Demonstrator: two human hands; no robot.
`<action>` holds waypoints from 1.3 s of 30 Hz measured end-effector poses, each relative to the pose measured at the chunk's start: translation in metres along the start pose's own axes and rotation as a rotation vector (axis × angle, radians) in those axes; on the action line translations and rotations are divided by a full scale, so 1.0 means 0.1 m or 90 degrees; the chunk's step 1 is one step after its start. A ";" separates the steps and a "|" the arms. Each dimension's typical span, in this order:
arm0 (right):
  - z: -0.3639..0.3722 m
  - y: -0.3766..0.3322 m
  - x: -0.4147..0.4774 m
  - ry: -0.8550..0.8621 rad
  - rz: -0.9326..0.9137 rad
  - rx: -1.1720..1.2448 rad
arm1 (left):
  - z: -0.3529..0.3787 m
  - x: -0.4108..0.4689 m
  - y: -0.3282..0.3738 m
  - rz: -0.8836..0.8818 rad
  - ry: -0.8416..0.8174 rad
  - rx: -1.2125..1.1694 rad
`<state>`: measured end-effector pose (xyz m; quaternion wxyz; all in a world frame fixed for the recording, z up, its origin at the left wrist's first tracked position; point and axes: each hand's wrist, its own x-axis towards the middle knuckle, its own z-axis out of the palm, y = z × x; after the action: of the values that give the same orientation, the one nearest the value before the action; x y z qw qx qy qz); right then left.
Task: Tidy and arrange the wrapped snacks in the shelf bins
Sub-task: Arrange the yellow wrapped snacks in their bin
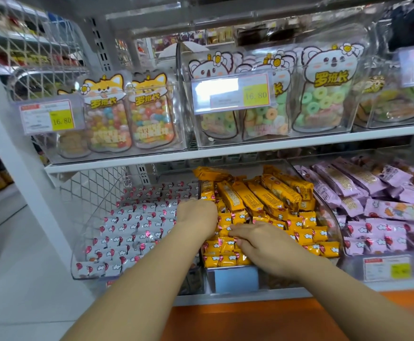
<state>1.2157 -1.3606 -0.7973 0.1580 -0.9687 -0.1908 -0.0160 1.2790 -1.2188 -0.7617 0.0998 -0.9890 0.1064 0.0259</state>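
Two hands: both are down in the middle bin point(228, 268), near each other but apart.
Right hand point(270, 244): nearer to me, palm down, fingers stretched leftward and lying flat on the front rows of yellow snacks point(307, 236). I see nothing pinched.
Left hand point(197, 217): a little farther in, at the bin's left wall, fingers curled down out of sight among the packs. I cannot tell whether it grips one.
Loose bars point(275, 195): the longer yellow ones lie heaped just beyond both hands, long axis slanting from near-right to far-left, across the tidy rows.
Next move, my guess: the right hand sits straight in front of that heap, so I would reach forward with it and turn the bars square.
Neighbours: white snacks point(137, 230) left, purple snacks point(378, 232) right, each in its own bin.
Upper shelf: candy pouches point(149, 114) standing upright.
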 end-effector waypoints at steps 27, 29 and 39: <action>-0.40 0.40 -0.19 0.313 0.211 -0.120 | 0.21 -0.38 0.30 0.258 0.091 -0.305; -0.35 0.42 -0.17 0.304 0.212 -0.143 | 0.31 -0.33 0.31 0.271 0.058 -0.276; -0.43 0.45 -0.18 0.420 0.144 0.028 | 0.35 -0.29 0.30 0.265 0.118 -0.272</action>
<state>1.2166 -1.4199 -0.7717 0.2328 -0.9227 -0.0210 -0.3066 1.2433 -1.2346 -0.7996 -0.1281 -0.9426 0.3074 -0.0225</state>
